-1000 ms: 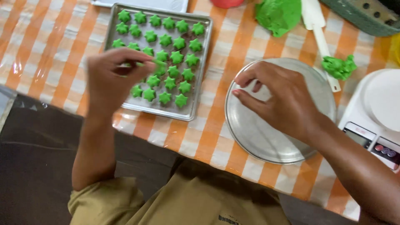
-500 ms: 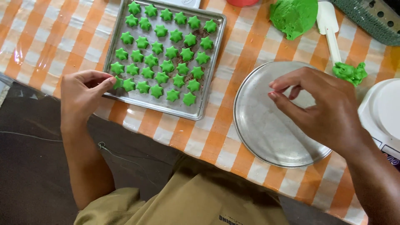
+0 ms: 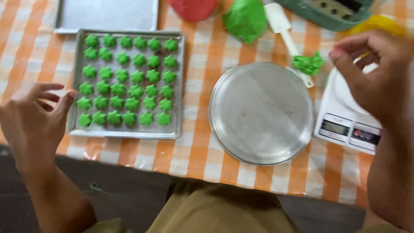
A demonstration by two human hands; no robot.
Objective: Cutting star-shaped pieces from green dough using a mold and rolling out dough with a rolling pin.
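Observation:
My left hand (image 3: 32, 121) hovers at the left edge of a rectangular metal baking tray (image 3: 179, 86), fingers apart and holding nothing. The tray carries several rows of green star-shaped dough pieces (image 3: 125, 80). My right hand (image 3: 379, 73) is raised over a white kitchen scale (image 3: 345, 125) at the right, fingers loosely curled with nothing visible in them. Between the hands lies a bare round metal pan (image 3: 261, 114) on the orange-and-white checked tablecloth (image 3: 198, 146).
A second tray (image 3: 108, 15) lies at the back left. Behind the round pan are a red dough lump (image 3: 194, 7), a green dough lump (image 3: 246, 19), a white spatula (image 3: 284, 30) with green dough (image 3: 308, 64) on it, and a green basket (image 3: 327, 11).
My left hand has drawn back from the tray's near-left corner and opened. My right hand has lifted off the round pan and moved right, over the scale.

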